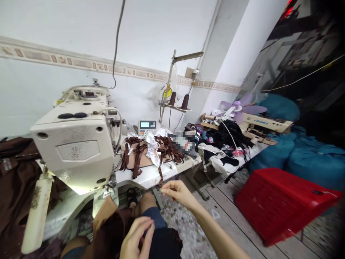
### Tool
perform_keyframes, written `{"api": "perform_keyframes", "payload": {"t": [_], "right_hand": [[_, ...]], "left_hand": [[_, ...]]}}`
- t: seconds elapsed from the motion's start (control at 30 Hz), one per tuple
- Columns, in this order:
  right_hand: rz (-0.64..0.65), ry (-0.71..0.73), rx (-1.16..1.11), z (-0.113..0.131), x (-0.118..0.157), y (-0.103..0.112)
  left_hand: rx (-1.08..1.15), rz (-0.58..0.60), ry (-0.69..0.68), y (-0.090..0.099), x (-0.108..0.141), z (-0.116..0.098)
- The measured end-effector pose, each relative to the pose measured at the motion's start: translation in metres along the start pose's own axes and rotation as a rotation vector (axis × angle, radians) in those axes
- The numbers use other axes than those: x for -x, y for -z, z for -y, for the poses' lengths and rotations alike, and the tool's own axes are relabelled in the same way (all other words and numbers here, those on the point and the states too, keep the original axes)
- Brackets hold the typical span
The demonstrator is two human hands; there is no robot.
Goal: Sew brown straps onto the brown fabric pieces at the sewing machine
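Note:
My right hand reaches forward over my knees, thumb and fingertips pinched together. The end of a brown strap hangs over the table's front edge and meets those fingertips. Lower down, close to my body, my left hand is curled with its thumb against the fingers; anything in that pinch is hidden. Brown cloth with a tan piece lies across my lap left of it, below the sewing machine's needle area. A heap of brown straps and tan panels rests on the table, with a white crumpled piece on top.
The cream sewing machine stands at left, dark brown cloth beyond it. A control panel and thread cones are behind the heap. To the right are a second machine, a red crate and blue sacks.

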State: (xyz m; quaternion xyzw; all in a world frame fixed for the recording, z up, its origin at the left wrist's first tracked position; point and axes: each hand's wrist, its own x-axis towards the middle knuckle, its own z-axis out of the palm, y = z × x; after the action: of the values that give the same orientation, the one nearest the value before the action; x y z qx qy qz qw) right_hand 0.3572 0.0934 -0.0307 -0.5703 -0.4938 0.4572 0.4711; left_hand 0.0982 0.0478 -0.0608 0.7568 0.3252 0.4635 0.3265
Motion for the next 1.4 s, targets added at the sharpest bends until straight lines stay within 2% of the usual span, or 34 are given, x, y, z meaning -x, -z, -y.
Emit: {"api": "perform_keyframes", "payload": {"t": [0.17,0.3,0.47,0.7,0.93,1.13,1.4], "right_hand": [[-0.079,0.008,-0.031,-0.005,-0.013,0.009],[-0.124,0.012,-0.053,-0.008,-0.040,0.016],[-0.174,0.045,-0.038,-0.015,-0.058,0.013],[-0.308,0.113,0.025,-0.010,-0.085,0.025],[-0.316,0.067,-0.013,-0.005,-0.118,0.033],[-0.321,-0.021,-0.200,-0.013,-0.120,0.024],[-0.380,-0.039,-0.387,-0.016,-0.122,0.017]], "left_hand": [[-0.094,-0.022,0.024,-0.027,-0.076,-0.001],[-0.227,0.004,0.104,-0.061,-0.134,0.019],[-0.387,0.018,0.221,-0.086,-0.174,0.039],[-0.466,0.081,0.317,-0.098,-0.195,0.045],[-0.318,0.034,0.329,-0.100,-0.203,0.066],[-0.155,-0.024,0.365,-0.107,-0.206,0.086],[-0.031,-0.049,0.395,-0.107,-0.205,0.098]]}}
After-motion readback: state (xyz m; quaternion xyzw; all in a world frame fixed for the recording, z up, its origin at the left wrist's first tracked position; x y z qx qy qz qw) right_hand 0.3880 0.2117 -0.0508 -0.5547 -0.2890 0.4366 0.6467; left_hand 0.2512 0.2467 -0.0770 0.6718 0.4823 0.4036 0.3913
